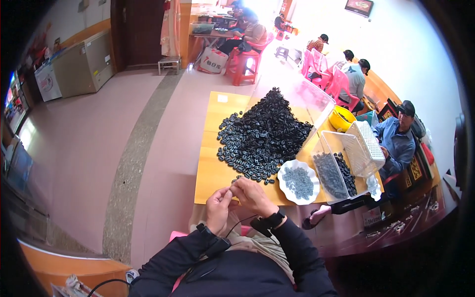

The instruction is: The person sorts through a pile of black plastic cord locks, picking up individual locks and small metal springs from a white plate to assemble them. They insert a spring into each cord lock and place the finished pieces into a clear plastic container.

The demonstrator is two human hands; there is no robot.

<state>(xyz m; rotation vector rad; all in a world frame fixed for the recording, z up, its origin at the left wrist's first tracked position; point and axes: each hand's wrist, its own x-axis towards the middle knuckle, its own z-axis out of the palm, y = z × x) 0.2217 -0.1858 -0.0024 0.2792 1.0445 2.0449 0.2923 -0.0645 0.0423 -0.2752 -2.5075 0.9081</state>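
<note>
My left hand [216, 207] and my right hand [252, 194] meet at the near edge of the wooden table [209, 171], fingers pinched together. Whatever is between their fingertips is too small and hidden to make out. Just beyond them spreads a big heap of small black plastic pieces [267, 133], loose oval ones at its near and left sides. A white scalloped dish [286, 189] full of small grey translucent parts stands to the right of my right hand. Beside the dish is a clear plastic bin [341, 199] with grey parts on one side and black pieces on the other.
A white perforated basket [368, 143] rests at the bin's right, and a yellow bowl [341, 119] stands behind. A large clear tub [321, 94] lies behind the heap. A person in a blue shirt [400, 138] sits at the right; others sit on pink chairs [341, 84] farther off.
</note>
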